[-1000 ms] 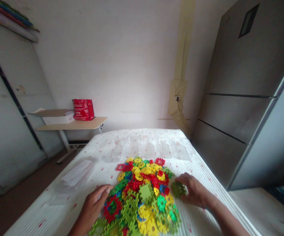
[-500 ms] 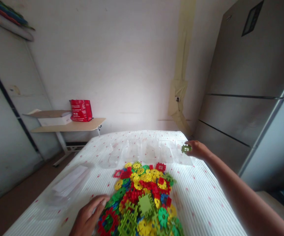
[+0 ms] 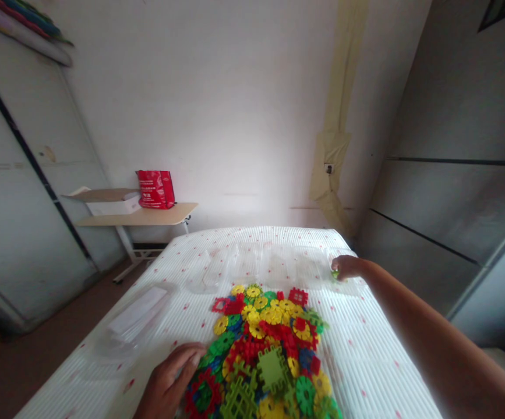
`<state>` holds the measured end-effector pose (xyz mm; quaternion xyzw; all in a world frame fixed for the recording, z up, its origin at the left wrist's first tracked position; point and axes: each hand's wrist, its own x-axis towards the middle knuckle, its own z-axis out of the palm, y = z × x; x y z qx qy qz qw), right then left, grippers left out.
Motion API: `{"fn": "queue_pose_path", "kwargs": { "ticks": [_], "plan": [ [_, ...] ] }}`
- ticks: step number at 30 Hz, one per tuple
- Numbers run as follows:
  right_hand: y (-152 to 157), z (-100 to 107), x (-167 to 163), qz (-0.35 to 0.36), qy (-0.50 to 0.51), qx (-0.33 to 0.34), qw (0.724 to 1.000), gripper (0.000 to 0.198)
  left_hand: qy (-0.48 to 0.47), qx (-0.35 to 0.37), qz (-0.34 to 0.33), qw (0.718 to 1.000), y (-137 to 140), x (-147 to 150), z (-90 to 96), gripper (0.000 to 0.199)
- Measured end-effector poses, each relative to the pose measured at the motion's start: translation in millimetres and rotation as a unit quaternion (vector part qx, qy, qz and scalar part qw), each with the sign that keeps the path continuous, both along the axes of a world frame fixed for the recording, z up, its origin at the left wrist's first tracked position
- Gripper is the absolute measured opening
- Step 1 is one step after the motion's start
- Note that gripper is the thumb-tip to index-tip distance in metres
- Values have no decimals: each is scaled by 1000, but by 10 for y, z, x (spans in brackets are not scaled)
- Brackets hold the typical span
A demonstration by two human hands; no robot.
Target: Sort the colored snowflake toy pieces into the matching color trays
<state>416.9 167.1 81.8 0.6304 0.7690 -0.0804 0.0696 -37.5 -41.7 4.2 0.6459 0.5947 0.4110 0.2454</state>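
Note:
A heap of plastic building pieces in red, yellow, green and blue (image 3: pixel 274 343) lies in front of me; some are notched discs, others toothed squares. My left hand (image 3: pixel 171 375) rests at the heap's left edge with loosely extended fingers, holding nothing that I can see. Stretched out to the far right, my right hand (image 3: pixel 346 267) grips a green plastic building piece (image 3: pixel 335 273), mostly covered by the fingers. That hand is at the right end of a row of clear plastic trays (image 3: pixel 274 270), which stand behind the heap.
The heap and trays are on a white striped cloth (image 3: pixel 378 361) with red specks. At left lies a clear container (image 3: pixel 108 349) with white paper (image 3: pixel 141 314). Beyond stands a small table (image 3: pixel 147 217) bearing a red bag (image 3: pixel 156 189) and a box (image 3: pixel 112 203). A grey cabinet (image 3: pixel 444 192) rises at right.
The camera view has turned slightly right. My right hand has lowered the green piece toward the rightmost tray, and less of the piece shows. My left hand stays beside the heap.

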Motion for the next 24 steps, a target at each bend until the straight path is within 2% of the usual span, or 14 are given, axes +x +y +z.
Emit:
{"fn": "queue_pose_path", "kwargs": {
  "ticks": [4,9,12,15,17,20,22,24],
  "plan": [
    [-13,15,-9,-8,7,-5,1000,23,1,-6,-4,1000,-19,10,28,38],
    [-116,187,-77,-2,19,38,999,29,6,-11,-6,1000,-17,7,12,39],
    [-319,345,-241,13,36,81,996,23,2,-10,-11,1000,-17,5,4,38],
    [-639,432,-554,68,84,89,990,23,-2,-9,-14,1000,-27,3,-3,37],
    [-853,414,-813,123,130,70,981,25,-1,-9,-19,1000,-34,2,-9,36],
    [-1052,283,-1171,233,237,41,942,32,2,-3,-28,1000,-35,3,-15,35],
    [-1087,166,-1343,255,248,42,934,38,2,1,-30,1000,-29,5,-19,35],
    [-1077,63,-1456,258,228,31,938,43,0,2,-33,999,-24,8,-21,34]
  ]
}}
